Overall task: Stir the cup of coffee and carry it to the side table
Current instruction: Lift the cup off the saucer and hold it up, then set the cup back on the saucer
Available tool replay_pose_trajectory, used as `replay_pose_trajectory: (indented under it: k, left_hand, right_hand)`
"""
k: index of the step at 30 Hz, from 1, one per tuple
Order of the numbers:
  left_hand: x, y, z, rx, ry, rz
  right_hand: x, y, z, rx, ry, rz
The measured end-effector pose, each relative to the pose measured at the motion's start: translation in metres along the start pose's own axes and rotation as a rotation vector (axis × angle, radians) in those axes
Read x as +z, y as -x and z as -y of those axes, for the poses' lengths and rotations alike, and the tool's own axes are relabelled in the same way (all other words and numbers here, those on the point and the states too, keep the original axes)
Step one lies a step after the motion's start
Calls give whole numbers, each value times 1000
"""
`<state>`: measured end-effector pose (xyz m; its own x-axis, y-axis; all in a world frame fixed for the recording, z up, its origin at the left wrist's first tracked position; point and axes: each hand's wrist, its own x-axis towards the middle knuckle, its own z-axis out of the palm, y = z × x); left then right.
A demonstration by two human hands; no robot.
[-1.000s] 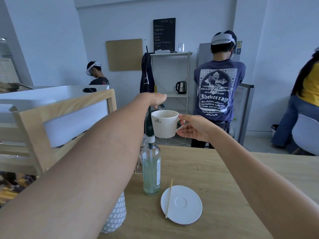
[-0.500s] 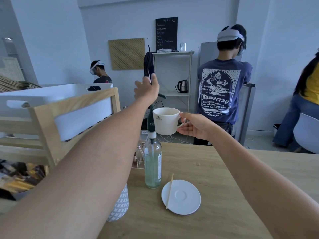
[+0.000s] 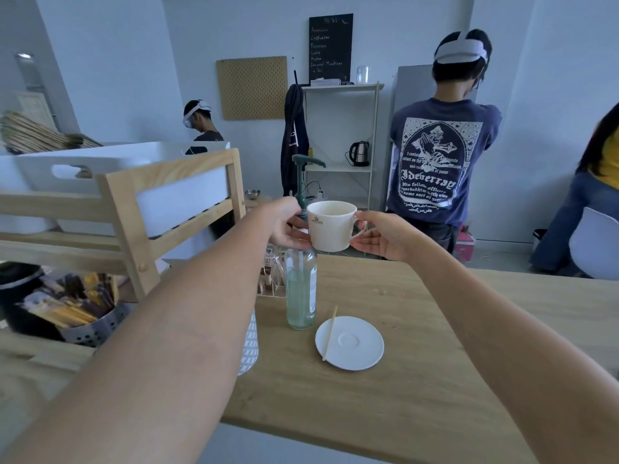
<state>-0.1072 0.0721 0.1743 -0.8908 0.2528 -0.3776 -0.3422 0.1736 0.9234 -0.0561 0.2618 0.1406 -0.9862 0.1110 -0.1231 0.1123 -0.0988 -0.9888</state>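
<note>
A cream coffee cup (image 3: 330,229) with a small dark logo is held in the air above the far edge of the wooden table (image 3: 418,380). My right hand (image 3: 382,237) grips its handle. My left hand (image 3: 284,226) closes against the cup's lower left side, in front of the neck of a pump bottle (image 3: 300,296). The liquid inside the cup is hidden from this angle. On the table below lies a white saucer (image 3: 358,344) with a thin wooden stir stick (image 3: 329,333) resting across its left edge.
A wooden rack (image 3: 127,209) with a white bin stands at the left, above a metal holder of sachets (image 3: 77,316). A patterned white vase (image 3: 249,346) sits beside my left arm. Three people stand or sit beyond the table, near a white shelf (image 3: 341,128) with a kettle.
My left hand dropped from above the pump head down to the cup's left side. The cup in my right hand stayed at about the same spot by the pump.
</note>
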Motion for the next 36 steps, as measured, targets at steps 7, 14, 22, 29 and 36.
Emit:
replay_pose_trajectory:
  k: [7, 14, 22, 29, 36]
  left_hand:
    - [6, -12, 31, -47, 68, 33]
    - [22, -27, 71, -98, 21, 61]
    - [37, -53, 128, -175, 52, 82]
    - [50, -74, 163, -191, 44, 35]
    - [59, -92, 184, -227, 36, 13]
  right_hand:
    - [-12, 7, -28, 40, -9, -3]
    - [-27, 7, -69, 144, -22, -31]
    - [-44, 6, -126, 278, -36, -17]
    - [-50, 2, -162, 352, -82, 6]
    - [-51, -7, -190, 387, -97, -11]
